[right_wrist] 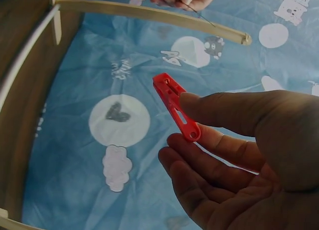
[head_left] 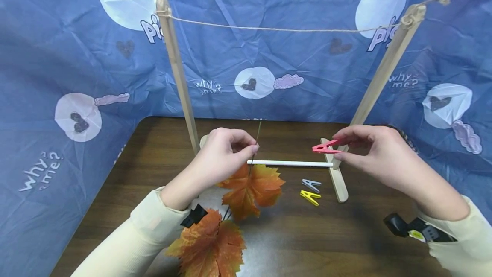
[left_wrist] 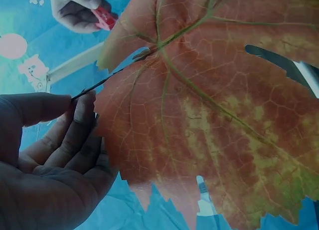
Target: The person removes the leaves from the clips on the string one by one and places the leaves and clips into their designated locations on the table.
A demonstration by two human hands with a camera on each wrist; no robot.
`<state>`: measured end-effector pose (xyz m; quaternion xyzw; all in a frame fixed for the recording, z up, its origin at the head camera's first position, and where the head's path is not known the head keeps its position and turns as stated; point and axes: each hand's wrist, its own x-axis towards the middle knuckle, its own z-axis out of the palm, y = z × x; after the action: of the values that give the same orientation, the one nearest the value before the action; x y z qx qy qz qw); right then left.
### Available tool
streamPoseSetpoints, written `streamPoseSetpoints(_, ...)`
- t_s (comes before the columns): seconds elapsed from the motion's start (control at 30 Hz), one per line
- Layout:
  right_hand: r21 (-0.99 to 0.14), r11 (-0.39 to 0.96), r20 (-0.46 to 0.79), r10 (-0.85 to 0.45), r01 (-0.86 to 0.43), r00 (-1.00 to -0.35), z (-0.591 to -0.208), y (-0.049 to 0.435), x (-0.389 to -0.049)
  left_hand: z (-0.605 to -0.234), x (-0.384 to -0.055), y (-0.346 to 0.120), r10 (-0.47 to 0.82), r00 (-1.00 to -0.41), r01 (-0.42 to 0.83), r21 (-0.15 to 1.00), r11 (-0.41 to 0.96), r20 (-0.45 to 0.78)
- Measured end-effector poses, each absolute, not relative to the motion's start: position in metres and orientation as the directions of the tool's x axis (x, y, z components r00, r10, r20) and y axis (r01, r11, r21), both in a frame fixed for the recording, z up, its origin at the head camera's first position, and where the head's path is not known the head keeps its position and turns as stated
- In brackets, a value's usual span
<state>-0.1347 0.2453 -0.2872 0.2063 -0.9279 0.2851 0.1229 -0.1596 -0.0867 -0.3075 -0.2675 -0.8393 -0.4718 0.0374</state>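
Observation:
In the head view my left hand [head_left: 219, 153] pinches the thin dark stem of an orange artificial maple leaf [head_left: 251, 191] between thumb and fingertips. The leaf hangs below the hand, and the stem's end points up past the fingers. A second orange maple leaf [head_left: 211, 247] appears lower, partly behind the sleeve; whether it touches the table I cannot tell. A big veined leaf [left_wrist: 199, 105] fills much of the left wrist view. On the right, my right hand [head_left: 373, 149] holds a red clothespin [right_wrist: 173, 104] by its handle end, its tip pointing left.
A grey clothespin [head_left: 311, 185] and a yellow clothespin [head_left: 310, 197] lie on the brown table [head_left: 300, 243]. Two wooden posts [head_left: 177, 68] carry a twine line [head_left: 269, 28] high across the back. A white rod [head_left: 292, 163] runs low between them, before a blue printed cloth [head_left: 307, 63].

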Motion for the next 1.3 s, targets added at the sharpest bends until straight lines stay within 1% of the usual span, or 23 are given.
streamPoseSetpoints(0.17, -0.482, 0.749, 0.332, -0.324, -0.454, -0.886, -0.3, 0.244, -0.135, -0.309, -0.156, -0.093, 0.422, -0.856, 0.482, 0.754, 0.447, 0.298)
streamPoseSetpoints(0.43, -0.497, 0.723, 0.313, -0.366, -0.479, -0.877, -0.321, 0.243, -0.135, -0.316, -0.152, -0.101, 0.483, -0.834, 0.484, 0.771, 0.414, 0.265)
streamPoseSetpoints(0.6, -0.529, 0.727, 0.248, -0.361, -0.438, -0.899, -0.334, 0.242, -0.133, -0.321, -0.149, -0.103, 0.505, -0.829, 0.481, 0.767, 0.424, 0.241)
streamPoseSetpoints(0.7, -0.523, 0.743, 0.23, -0.349, -0.418, -0.908, -0.342, 0.242, -0.131, -0.324, -0.146, -0.103, 0.522, -0.824, 0.481, 0.757, 0.441, 0.22)
streamPoseSetpoints(0.83, -0.503, 0.753, 0.249, -0.343, -0.424, -0.906, -0.355, 0.242, -0.13, -0.331, -0.143, -0.104, 0.547, -0.814, 0.492, 0.733, 0.47, 0.196)
streamPoseSetpoints(1.0, -0.523, 0.747, 0.219, -0.348, -0.411, -0.911, -0.369, 0.241, -0.129, -0.34, -0.141, -0.104, 0.567, -0.807, 0.501, 0.703, 0.505, 0.168)
streamPoseSetpoints(1.2, -0.461, 0.778, 0.226, -0.363, -0.427, -0.904, -0.387, 0.24, -0.13, -0.348, -0.139, -0.103, 0.584, -0.799, 0.507, 0.686, 0.523, 0.145)
streamPoseSetpoints(1.3, -0.458, 0.794, 0.192, -0.351, -0.4, -0.916, -0.396, 0.24, -0.13, -0.352, -0.138, -0.103, 0.593, -0.796, 0.498, 0.692, 0.523, 0.125)
